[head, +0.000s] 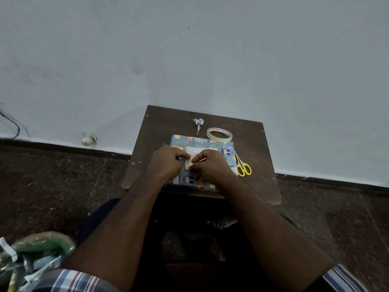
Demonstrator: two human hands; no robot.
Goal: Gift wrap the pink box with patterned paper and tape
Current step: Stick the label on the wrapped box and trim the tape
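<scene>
The box (219, 147), covered in blue patterned paper with animal prints, lies on a small dark wooden table (160, 125). No pink shows. A white strip of the paper's underside runs down the top between my hands. My left hand (167, 162) and my right hand (210, 165) sit together on the box top, fingers curled, pinching the paper at that seam. A roll of clear tape (219, 134) lies just behind the box. Yellow-handled scissors (243, 167) lie against the box's right side.
A small twisted scrap of patterned paper (198, 123) lies at the table's back. A plastic bag with paper offcuts (31, 256) sits on the dark floor at lower left. A pale wall stands close behind the table.
</scene>
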